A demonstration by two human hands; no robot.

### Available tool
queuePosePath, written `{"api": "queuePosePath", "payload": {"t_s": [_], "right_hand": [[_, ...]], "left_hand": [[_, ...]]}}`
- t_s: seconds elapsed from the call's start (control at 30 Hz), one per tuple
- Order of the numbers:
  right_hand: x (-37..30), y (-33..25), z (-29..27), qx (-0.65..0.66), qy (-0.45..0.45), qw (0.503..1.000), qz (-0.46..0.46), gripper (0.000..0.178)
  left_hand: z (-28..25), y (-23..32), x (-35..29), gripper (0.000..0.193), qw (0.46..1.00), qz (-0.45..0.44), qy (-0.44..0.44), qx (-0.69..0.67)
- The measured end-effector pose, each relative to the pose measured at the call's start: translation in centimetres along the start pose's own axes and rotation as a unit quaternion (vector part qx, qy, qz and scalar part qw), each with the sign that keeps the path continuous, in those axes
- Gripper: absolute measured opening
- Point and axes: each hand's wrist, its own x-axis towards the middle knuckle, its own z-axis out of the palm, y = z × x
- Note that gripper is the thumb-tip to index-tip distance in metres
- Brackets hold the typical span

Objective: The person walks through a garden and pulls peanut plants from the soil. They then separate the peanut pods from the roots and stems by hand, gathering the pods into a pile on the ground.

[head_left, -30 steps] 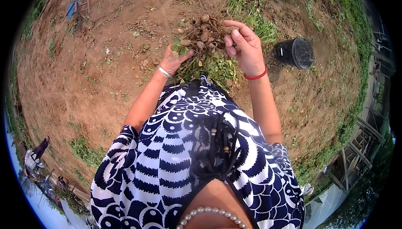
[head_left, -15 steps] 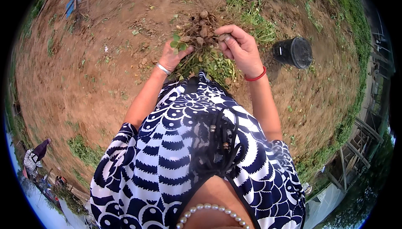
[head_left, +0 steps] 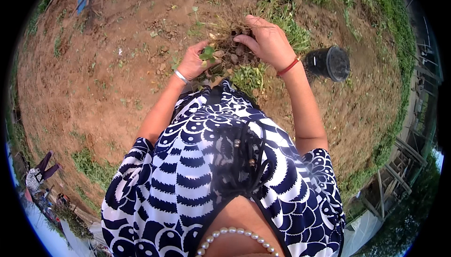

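A dug-up peanut plant (head_left: 233, 56), with brown roots and soil-covered pods, is in front of me at the upper middle. My left hand (head_left: 193, 61), with a silver bracelet at the wrist, is closed round its leafy stems from the left. My right hand (head_left: 268, 41), wearing a red wrist band, reaches over the roots from the right. Its thumb and fingers are curled round a pod among the thin roots, partly hidden. Green leaves (head_left: 250, 77) of the plant show just below the roots, close to my patterned dress.
A black bucket (head_left: 327, 63) stands on the soil to my right. Pulled green plants (head_left: 293, 29) lie beyond my right hand. A blue object (head_left: 84, 2) is at the far left. Another person (head_left: 40, 172) is at the lower left, and wooden planks (head_left: 399, 172) are at the right edge.
My right hand has moved up and slightly left, from holding a pod beside the roots to reaching in among them. The root cluster sits a little lower. My left hand keeps its grip.
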Motion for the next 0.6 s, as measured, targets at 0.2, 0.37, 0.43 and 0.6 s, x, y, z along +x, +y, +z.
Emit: {"api": "queuePosePath", "payload": {"t_s": [0.2,0.37,0.43,0.6], "right_hand": [[-0.5,1.7,-0.4,0.411,-0.089,0.877,0.233,0.028],[-1.2,1.7,0.4,0.628,-0.022,0.735,0.255,0.022],[-1.5,1.2,0.1,0.609,0.004,0.753,0.248,0.022],[-2.6,-1.7,-1.1,0.575,0.054,0.787,0.215,0.027]], "left_hand": [[-1.2,-1.3,-0.5,0.038,0.993,0.064,-0.023,0.091],[-1.3,-1.9,-0.7,0.036,0.987,0.092,-0.005,0.131],[-1.2,-1.8,-1.1,0.039,0.991,-0.004,0.029,0.133],[-1.0,-3.0,-1.3,0.065,0.973,-0.072,0.072,-0.208]]}}
